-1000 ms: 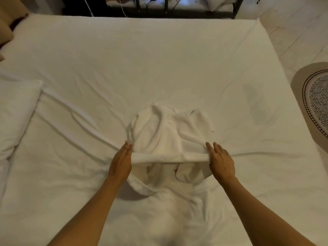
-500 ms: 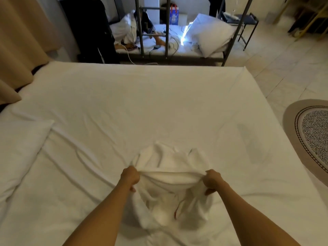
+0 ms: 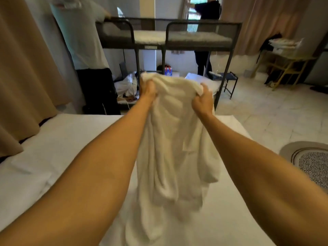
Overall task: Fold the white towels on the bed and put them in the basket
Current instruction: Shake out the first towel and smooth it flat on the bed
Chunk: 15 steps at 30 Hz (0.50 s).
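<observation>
towel (image 3: 170, 148): white terry, held up in the air over the bed (image 3: 71, 148), hanging bunched in long vertical folds; its lower end is near or on the sheet, contact point too blurred to call.
left hand (image 3: 148, 89): fingers curled tight around the top edge at the left corner.
right hand (image 3: 202, 98): fist clamped on the top edge at the right corner, near the left one, a slack hump of cloth between them.
handling: judged soft, limp, light for its bulk; no stiffness, it takes whatever shape gravity gives. Not slippery, not fragile. Pile grips skin well.
where to hold: likely the two top corners, hands spread apart so the edge goes taut and the cloth drops flat; right now the hold looks like gathered cloth rather than true corners.
risk: bunched layers could fold in crooked if laid down as is.
hidden: basket not in view. Other towels not distinguishable, white on white sheet. Towel's bottom hem and real outline lost in motion blur. Fingertips buried in cloth.
background: bunk bed (image 3: 168, 39), two people standing beyond it, round rug (image 3: 312, 160) at right.
</observation>
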{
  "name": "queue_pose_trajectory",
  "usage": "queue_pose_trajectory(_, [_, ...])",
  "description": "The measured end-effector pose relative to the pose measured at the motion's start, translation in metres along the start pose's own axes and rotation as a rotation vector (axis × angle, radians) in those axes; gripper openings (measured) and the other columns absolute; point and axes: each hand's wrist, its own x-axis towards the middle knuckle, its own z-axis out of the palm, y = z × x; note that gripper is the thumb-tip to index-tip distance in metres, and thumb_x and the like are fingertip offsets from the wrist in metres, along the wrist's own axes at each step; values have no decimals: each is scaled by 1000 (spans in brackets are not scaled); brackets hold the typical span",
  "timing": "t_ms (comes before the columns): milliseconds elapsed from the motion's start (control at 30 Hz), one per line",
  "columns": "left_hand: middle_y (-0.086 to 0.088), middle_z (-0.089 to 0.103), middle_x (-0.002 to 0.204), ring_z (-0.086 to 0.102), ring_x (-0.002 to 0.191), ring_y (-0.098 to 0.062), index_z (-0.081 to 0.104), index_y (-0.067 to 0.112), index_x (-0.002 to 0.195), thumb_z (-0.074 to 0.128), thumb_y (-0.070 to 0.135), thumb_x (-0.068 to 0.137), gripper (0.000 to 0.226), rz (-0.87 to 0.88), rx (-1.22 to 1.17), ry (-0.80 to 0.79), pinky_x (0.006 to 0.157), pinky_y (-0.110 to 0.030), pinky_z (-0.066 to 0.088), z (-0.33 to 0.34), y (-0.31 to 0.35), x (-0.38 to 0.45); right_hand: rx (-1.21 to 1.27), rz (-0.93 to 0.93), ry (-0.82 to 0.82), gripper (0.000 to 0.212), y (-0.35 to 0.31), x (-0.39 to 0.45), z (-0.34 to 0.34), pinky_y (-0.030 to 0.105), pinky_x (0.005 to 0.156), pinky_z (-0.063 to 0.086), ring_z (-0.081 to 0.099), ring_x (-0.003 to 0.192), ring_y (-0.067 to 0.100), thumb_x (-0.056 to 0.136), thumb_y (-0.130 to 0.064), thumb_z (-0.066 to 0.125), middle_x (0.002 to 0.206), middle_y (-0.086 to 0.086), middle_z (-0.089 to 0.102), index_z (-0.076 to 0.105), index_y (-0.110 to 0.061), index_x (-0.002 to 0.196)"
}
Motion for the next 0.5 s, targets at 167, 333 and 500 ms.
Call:
queue_pose_trajectory(167, [-9,32,154,33,140,-24,25,14,149,25,20,103,46,415,244,137,116,-33,26,1,84,4,-215,-296,104,64,-68,38,-24,46,117,18,4,145,37,89,4,43,159,15,-4,27,-17,147])
queue_pose_trajectory(333, [-12,33,152,37,137,-30,29,16,148,33,20,102,47,312,337,127,113,-39,33,-31,18,-5,-423,-300,22,54,-16,13,-16,49,114,22,5,144,37,90,-3,51,159,14,-1,35,-14,141])
queue_pose_trajectory(500, [-13,15,160,33,139,-38,23,26,151,35,9,98,57,100,797,-15,112,-45,32,-82,-100,-49,-728,-272,-226,51,85,-33,-8,53,106,34,19,138,43,82,3,47,155,22,11,45,-12,131])
